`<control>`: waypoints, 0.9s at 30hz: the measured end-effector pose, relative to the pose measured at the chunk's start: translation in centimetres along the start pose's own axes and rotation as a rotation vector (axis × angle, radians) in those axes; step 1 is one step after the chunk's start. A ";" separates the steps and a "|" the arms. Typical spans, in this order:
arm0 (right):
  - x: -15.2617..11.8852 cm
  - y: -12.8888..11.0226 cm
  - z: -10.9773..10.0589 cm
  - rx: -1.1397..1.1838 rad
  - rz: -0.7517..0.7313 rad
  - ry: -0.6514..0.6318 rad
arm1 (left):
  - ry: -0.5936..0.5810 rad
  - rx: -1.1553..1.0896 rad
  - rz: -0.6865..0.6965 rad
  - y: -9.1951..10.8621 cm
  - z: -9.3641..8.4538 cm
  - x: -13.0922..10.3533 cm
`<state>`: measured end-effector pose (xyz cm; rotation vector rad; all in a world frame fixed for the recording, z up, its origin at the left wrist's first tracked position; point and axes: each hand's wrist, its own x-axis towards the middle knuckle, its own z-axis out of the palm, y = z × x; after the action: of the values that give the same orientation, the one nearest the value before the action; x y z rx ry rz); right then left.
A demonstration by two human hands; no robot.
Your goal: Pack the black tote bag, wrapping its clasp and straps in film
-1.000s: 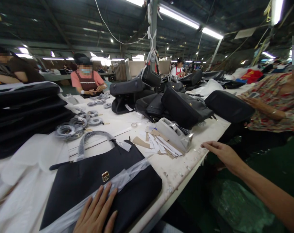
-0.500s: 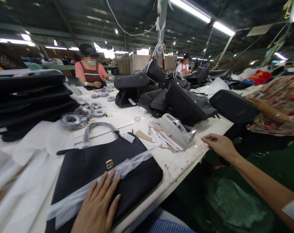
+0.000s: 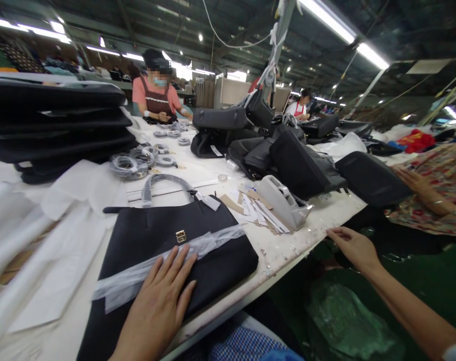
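A black handbag (image 3: 220,255) lies flat before me, its handle (image 3: 167,179) wrapped in clear film. Below its gold clasp (image 3: 180,236), a strip of thin white wrapping (image 3: 216,243) crosses the front. My left hand (image 3: 162,296) rests flat on the bag and the strip's lower edge, fingers stretched out. Out at the table's front edge, my right hand (image 3: 357,250) has thumb and fingertips pressed together; anything between them is too small to make out. The grey tape dispenser (image 3: 278,203) stands nearest to it, with paper strips (image 3: 263,213) alongside.
Stacked black bags (image 3: 58,120) rise at the left above white paper sheets (image 3: 58,271). Wrapped coiled straps (image 3: 126,164) lie behind the handbag. More black bags (image 3: 299,163) are heaped beyond the dispenser. A co-worker's hand (image 3: 418,180) touches a bag at the right; another person (image 3: 158,93) works opposite.
The view has shifted, so the table's contents sit farther right in the picture. My left hand stays flat on the handbag, and my right hand remains by the table edge, fingertips together.
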<state>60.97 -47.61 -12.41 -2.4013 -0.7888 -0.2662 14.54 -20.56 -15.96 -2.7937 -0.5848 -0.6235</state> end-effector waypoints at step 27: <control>-5.2 -31.2 3.9 0.374 -0.703 -1.084 | -0.165 -0.216 -0.184 0.8 -2.0 0.4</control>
<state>38.32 -27.48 -2.65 -1.6957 -1.9271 0.9190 14.53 -21.76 -14.07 -3.0381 -0.8637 -0.5211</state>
